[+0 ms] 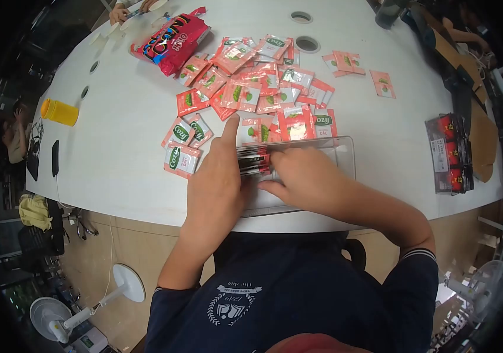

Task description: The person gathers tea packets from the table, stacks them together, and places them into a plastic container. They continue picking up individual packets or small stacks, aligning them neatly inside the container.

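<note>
A clear plastic box point(345, 154) lies near the table's front edge. Its left end holds an upright row of tea sachets point(254, 161). My left hand point(215, 176) is closed about that end, one finger stretched forward and the others mostly hidden. Inside the box, my right hand point(307, 175) has curled fingers pressed against the row's right side, thumb lower down; its fingertips are hidden. Just beyond the box spreads a heap of loose pink and red tea sachets point(241, 94). Several green-labelled Cozy sachets point(182, 159) lie by my left hand.
A red snack bag point(172, 42) lies behind the heap. To the right are a few stray sachets point(383, 84) and a clear pack with red items point(451, 154). A yellow container point(59, 112) and a phone point(55, 157) are at left. Another person's hand point(119, 13) shows at the far edge.
</note>
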Motion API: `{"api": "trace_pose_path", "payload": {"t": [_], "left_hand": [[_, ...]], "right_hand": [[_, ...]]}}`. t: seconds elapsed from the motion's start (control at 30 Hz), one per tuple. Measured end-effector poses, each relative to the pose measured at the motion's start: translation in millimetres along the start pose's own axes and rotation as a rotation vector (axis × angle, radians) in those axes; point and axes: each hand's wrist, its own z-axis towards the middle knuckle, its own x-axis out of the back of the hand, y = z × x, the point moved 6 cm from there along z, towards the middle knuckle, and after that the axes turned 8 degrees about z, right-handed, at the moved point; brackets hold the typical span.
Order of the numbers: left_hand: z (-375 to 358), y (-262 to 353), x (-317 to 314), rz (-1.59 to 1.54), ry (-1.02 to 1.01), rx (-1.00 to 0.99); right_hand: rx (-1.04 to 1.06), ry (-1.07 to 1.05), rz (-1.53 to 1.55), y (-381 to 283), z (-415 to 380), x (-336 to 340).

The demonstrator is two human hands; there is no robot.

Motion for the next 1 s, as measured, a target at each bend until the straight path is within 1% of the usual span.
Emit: {"api": "trace_pose_path", "payload": {"t": [0.1,0.17,0.3,0.4,0.47,0.57,0.67,0.7,0.77,0.87,1.0], "left_hand": [[4,4,3,0.059,-0.073,0.014],[4,3,2,0.142,-0.142,0.032],[5,5,2,0.160,-0.109,-0.011],[5,8,3,0.126,-0.096,-0.007],[5,10,4,0.132,-0.075,-0.013],[6,11,3,0.143,-0.101,-0.039],[5,14,10,0.164,0.013,-0.144],[6,15,10,0.163,-0.018,-0.148],[6,18,12,0.155,-0.082,-0.157],[5,16,6,0.179,-0.112,-0.190],[5,20,5,0.309,-0.064,-0.238]], "right_hand": [[-0.038,-0.067,-0.035,-4,1,-2],[-0.022,-0.055,-0.072,-1,1,3],[-0.004,-0.014,-0.087,1,0,5],[0.077,0.024,-0.096,-7,-2,1],[0.070,-0.002,-0.109,-14,-1,-2],[0.050,-0.032,-0.111,-12,1,0],[0.017,0.002,-0.113,-8,-2,8],[0.003,0.023,-0.115,-6,-4,10],[0.052,0.071,-0.114,-6,-7,14],[0.082,0.101,-0.113,-9,-9,17],[0.075,0.130,-0.210,-14,-10,9]]}}
